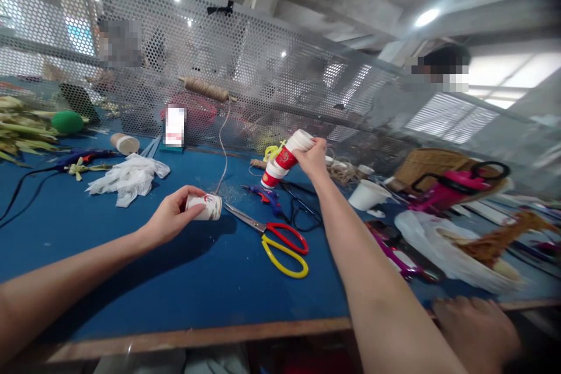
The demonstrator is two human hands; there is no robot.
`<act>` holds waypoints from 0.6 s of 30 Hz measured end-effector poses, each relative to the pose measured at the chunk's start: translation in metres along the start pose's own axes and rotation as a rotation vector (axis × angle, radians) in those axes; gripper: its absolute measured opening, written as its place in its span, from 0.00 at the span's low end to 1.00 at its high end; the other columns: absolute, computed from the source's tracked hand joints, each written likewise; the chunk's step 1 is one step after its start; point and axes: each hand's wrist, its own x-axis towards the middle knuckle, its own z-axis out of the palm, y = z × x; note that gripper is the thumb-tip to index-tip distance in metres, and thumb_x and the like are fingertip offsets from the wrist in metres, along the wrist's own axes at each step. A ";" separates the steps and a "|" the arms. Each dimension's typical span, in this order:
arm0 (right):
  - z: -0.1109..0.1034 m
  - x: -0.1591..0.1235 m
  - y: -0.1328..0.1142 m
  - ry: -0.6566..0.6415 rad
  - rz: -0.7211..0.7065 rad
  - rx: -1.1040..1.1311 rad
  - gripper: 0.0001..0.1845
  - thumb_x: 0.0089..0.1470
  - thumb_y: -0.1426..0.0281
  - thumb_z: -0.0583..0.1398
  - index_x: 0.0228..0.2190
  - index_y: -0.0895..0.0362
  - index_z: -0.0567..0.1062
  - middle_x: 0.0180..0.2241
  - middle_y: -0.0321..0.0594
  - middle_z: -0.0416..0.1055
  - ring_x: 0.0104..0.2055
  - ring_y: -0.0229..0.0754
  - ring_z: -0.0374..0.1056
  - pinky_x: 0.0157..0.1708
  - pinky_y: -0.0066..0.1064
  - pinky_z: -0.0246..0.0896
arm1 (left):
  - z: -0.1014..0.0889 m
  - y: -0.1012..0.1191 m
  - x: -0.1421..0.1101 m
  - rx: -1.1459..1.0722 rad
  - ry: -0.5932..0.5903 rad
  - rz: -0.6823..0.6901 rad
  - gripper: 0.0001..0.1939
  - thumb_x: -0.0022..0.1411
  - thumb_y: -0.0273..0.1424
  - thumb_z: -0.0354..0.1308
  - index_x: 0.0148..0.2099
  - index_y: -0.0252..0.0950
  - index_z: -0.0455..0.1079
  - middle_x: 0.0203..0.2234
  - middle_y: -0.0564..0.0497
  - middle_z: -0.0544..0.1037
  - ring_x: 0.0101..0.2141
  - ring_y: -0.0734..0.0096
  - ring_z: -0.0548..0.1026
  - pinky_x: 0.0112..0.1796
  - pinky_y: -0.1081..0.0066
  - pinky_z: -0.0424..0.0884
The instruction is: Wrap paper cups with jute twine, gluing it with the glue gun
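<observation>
My left hand [177, 213] is closed round a small white paper cup [210, 208] with red print, tipped on its side just above the blue table. A thin twine [224, 152] runs from a spool [205, 89] down to about this cup. Farther off, my right hand [313, 158] grips the upper end of a tilted stack of red and white paper cups [287, 155]. Scissors [259, 227] with one red and one yellow handle lie between my arms, blades toward the left cup. Below the stack rests a blue glue gun [272, 200].
White crumpled plastic [129, 178], a brown cup [125, 144] and another glue gun [87, 156] lie at left. A white cup [368, 194], a plastic-wrapped item [421, 234] and a pink tool [456, 187] are at right. Perforated metal [263, 70] stands behind. Another person's blurred hand [475, 327] shows lower right.
</observation>
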 end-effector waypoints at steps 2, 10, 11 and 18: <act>0.000 -0.002 -0.003 -0.010 -0.021 -0.037 0.26 0.34 0.70 0.58 0.38 0.59 0.55 0.41 0.49 0.56 0.46 0.48 0.56 0.46 0.37 0.53 | 0.000 0.001 0.000 0.003 0.000 -0.006 0.18 0.52 0.39 0.53 0.42 0.33 0.63 0.30 0.50 0.74 0.29 0.71 0.71 0.31 0.71 0.67; 0.006 -0.008 -0.006 -0.060 -0.078 -0.123 0.25 0.37 0.71 0.58 0.39 0.58 0.55 0.44 0.51 0.56 0.49 0.48 0.55 0.47 0.37 0.51 | 0.000 0.000 0.001 0.011 0.005 0.011 0.17 0.52 0.39 0.53 0.42 0.33 0.63 0.31 0.49 0.74 0.30 0.70 0.71 0.32 0.70 0.67; 0.007 -0.010 -0.006 -0.077 -0.075 -0.126 0.25 0.37 0.71 0.58 0.39 0.58 0.55 0.43 0.50 0.56 0.49 0.48 0.55 0.47 0.37 0.51 | 0.000 0.000 0.001 0.009 0.005 0.012 0.17 0.53 0.39 0.53 0.42 0.33 0.63 0.31 0.49 0.74 0.30 0.70 0.71 0.32 0.70 0.67; 0.000 -0.013 -0.012 0.010 -0.107 -0.113 0.25 0.40 0.70 0.56 0.42 0.61 0.54 0.45 0.52 0.55 0.50 0.48 0.55 0.49 0.38 0.51 | 0.000 -0.001 0.001 0.024 0.013 0.008 0.17 0.52 0.39 0.53 0.41 0.33 0.63 0.30 0.50 0.74 0.29 0.70 0.71 0.31 0.70 0.67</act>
